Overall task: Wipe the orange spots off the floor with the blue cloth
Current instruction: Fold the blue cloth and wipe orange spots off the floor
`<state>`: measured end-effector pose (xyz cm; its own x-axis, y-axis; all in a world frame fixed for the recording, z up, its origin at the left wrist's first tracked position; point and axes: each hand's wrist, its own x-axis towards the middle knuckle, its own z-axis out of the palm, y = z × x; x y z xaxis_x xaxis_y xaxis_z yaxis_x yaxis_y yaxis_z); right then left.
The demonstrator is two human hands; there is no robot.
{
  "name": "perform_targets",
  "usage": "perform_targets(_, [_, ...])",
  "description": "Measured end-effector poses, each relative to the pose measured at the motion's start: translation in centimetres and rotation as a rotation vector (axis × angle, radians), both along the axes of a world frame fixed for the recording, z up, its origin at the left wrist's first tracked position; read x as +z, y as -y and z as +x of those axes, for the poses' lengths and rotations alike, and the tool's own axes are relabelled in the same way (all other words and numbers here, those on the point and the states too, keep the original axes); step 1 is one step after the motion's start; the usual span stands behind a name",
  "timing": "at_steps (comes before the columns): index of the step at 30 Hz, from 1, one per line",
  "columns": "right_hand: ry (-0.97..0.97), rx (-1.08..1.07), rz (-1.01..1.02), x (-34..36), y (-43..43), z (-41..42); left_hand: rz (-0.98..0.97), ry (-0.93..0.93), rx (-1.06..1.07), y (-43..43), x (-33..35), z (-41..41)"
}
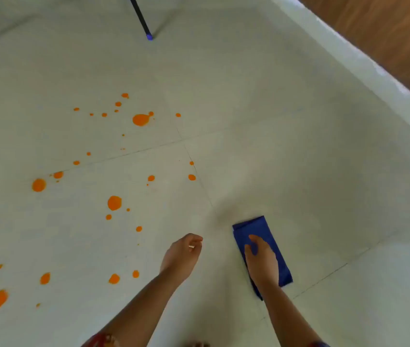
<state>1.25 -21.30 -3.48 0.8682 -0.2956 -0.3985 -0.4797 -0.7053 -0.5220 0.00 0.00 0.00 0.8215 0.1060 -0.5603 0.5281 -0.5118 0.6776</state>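
A folded blue cloth (252, 229) lies flat on the pale tiled floor (286, 159) at lower right. My right hand (261, 261) rests palm-down on it, fingers curled over the fabric. My left hand (183, 254) hovers just left of the cloth, fingers curled in loosely and holding nothing. Several orange spots are scattered over the floor to the left; the biggest ones sit at the upper middle (140, 119), the left (39, 185) and the centre (114, 203). More orange spots (0, 298) lie near the lower left corner. All are apart from the cloth.
A dark thin leg with a blue tip (148, 36) stands on the floor at top centre. A white skirting (364, 63) and a wooden panel (386, 28) run diagonally along the right side.
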Motion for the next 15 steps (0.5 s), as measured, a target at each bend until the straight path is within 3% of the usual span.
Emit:
perform_targets(4, [0.086, 0.174, -0.323, -2.8, -0.4, 0.6, -0.078, -0.038, 0.024, 0.2, -2.3, 0.2])
perform_targets(9, [0.157, 0.296, -0.456, -5.5, 0.3, 1.7, -0.205, -0.009, 0.104, -0.4, -3.1, 0.0])
perform_targets(12, [0.194, 0.249, -0.366, -5.6, 0.4, 3.0, -0.294, -0.002, 0.199, -1.2, -2.5, 0.3])
perform_targets(15, [0.263, 0.054, 0.002, -3.4, -1.3, 4.5, -0.378, 0.028, 0.314, -1.8, -0.8, 1.3])
